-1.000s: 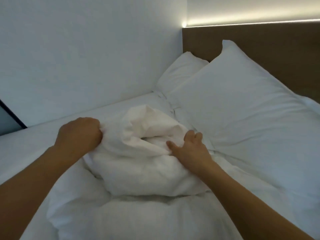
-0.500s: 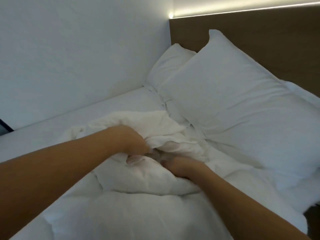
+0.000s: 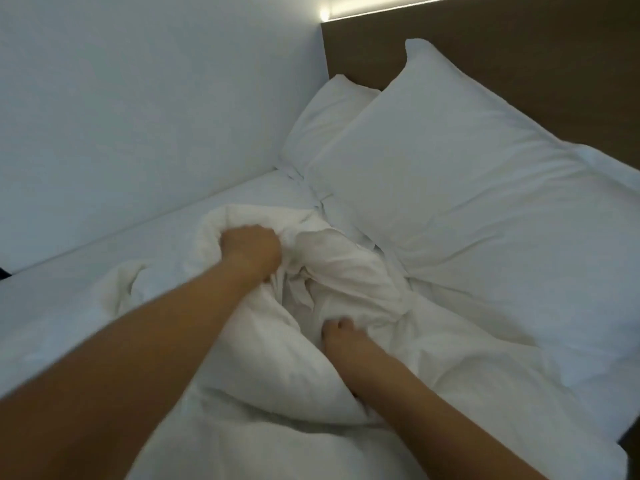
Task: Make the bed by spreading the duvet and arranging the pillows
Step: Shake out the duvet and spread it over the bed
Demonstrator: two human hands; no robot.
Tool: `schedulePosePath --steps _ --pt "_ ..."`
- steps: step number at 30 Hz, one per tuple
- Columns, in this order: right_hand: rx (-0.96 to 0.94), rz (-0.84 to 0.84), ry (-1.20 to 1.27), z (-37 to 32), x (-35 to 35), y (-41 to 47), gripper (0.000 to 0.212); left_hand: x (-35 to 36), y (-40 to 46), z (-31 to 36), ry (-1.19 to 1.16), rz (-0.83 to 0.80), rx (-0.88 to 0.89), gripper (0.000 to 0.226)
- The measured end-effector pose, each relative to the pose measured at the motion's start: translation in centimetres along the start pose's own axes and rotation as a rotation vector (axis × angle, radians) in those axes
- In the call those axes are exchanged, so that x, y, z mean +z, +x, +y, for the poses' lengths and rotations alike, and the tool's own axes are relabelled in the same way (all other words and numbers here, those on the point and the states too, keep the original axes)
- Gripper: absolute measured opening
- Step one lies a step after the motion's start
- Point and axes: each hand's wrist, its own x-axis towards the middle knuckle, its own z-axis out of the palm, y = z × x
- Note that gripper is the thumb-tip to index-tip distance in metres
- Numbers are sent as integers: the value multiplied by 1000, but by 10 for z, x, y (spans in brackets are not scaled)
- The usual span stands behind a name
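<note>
A white duvet (image 3: 277,368) lies bunched in the middle of the bed. My left hand (image 3: 251,252) is a closed fist gripping a fold at the top of the bunch. Lower and to the right, my right hand (image 3: 341,337) has its fingers dug into the duvet's folds, partly hidden by the cloth. A large white pillow (image 3: 467,188) leans against the headboard on the right. Behind it, in the corner, a second white pillow (image 3: 322,129) shows only in part.
The white bed sheet (image 3: 86,278) lies bare on the left up to a white wall (image 3: 138,98). A brown wooden headboard (image 3: 554,64) with a light strip above runs along the back right. The bed's right edge is at the lower right corner.
My left hand has moved up and away along the duvet, pulling a fold toward the wall. My right hand has stayed low in the folds. The view has shifted slightly.
</note>
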Motion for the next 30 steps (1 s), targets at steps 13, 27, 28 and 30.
schedulePosePath --steps 13,27,28,30 --pt "-287 -94 39 -112 -60 59 50 -90 12 -74 -271 231 -72 26" --pt "-39 207 1325 -111 -245 97 27 -89 -78 -80 -635 198 93 91" --pt "-97 226 1367 -114 -259 101 27 -88 -81 -76 -655 194 62 98" --pt "-199 226 1391 -110 -263 106 22 -83 -74 -66 -583 209 1 100"
